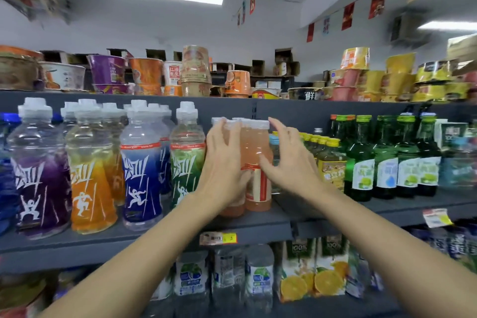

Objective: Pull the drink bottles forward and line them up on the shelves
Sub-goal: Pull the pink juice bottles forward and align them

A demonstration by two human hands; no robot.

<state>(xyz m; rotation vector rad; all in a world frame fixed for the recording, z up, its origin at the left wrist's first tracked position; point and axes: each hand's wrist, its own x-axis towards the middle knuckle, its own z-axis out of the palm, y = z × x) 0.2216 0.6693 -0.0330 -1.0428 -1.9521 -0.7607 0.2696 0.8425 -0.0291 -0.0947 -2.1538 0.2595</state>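
Head view: I see my left hand wrapped round the left one of 2 pink drink bottles, its fingers curled near the neck. The pair stands near the front edge of the middle shelf. My right hand is spread and relaxed beside the right bottle, thumb touching its label, gripping nothing. Sports bottles stand to the left and green glass bottles to the right.
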